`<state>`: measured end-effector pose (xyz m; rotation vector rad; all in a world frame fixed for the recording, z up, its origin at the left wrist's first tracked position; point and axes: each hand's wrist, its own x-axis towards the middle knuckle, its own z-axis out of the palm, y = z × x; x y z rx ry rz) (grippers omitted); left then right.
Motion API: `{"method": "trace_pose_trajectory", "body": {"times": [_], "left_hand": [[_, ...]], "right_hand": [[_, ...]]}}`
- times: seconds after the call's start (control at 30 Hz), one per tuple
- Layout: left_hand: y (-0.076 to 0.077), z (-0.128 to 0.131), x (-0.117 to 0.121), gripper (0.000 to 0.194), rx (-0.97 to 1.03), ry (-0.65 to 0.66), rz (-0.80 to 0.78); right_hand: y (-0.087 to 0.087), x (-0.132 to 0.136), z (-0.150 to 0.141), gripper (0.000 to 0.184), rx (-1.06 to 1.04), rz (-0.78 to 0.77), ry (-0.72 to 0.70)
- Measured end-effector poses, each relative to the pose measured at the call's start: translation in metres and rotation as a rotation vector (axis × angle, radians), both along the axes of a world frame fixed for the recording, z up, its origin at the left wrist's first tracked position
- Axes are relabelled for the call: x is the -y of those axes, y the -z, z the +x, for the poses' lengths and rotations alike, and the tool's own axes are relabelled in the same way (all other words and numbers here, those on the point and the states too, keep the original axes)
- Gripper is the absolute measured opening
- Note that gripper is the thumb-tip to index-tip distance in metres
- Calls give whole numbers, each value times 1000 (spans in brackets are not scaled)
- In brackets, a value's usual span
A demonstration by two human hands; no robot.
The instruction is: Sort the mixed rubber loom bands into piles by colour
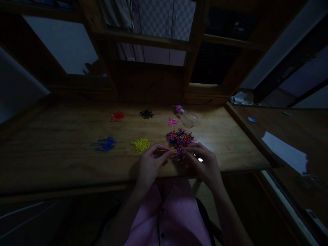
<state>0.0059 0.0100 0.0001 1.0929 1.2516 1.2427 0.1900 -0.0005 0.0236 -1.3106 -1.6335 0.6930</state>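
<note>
While mixed colorful pile is sitting right of center on desk, we're fiddling at its near edge, left hand and right hand pinching nearly closed, can't tell on what. Yellow pile lying just left.

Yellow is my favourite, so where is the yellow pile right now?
In the head view, the yellow pile lies just left of centre on the wooden table, between the blue pile and the left hand.

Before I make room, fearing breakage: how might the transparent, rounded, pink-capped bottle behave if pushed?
The bottle would likely roll, lying on its rounded side. It may feel light: no contents show. Its smooth-looking surface might slip.
</note>
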Motion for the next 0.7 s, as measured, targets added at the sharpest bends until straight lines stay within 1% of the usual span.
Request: {"method": "trace_pose_trajectory", "body": {"times": [0.13, 0.2, 0.27, 0.37, 0.5, 0.6, 0.7], "left_hand": [[-4, -3, -2, 22, 68, 54, -40], [-4, -4, -3, 22, 133, 69, -50], [-3, -5, -3, 23, 217, 76, -70], [-2, -7, -2, 25, 361, 96, -121], [-3, -6, 4, 24, 523, 97, -189], [-7, -2, 11, 21, 544, 83, -179], [-13, -2, 16, 19, 462, 85, -139]], "right_hand": [[-5, -2, -2, 12, -175, -104, -31], [-8, -1, -8, 13, -263, -169, -48], [-10, 1, -18, 14, -336, -203, -57], [-10, 5, -33, 14, -391, -191, -49], [-6, 7, -44, 15, -392, -147, 7], [-7, 8, -47, 13, -382, -112, 16], [-12, 11, -48, 15, -370, -87, -17]]}}
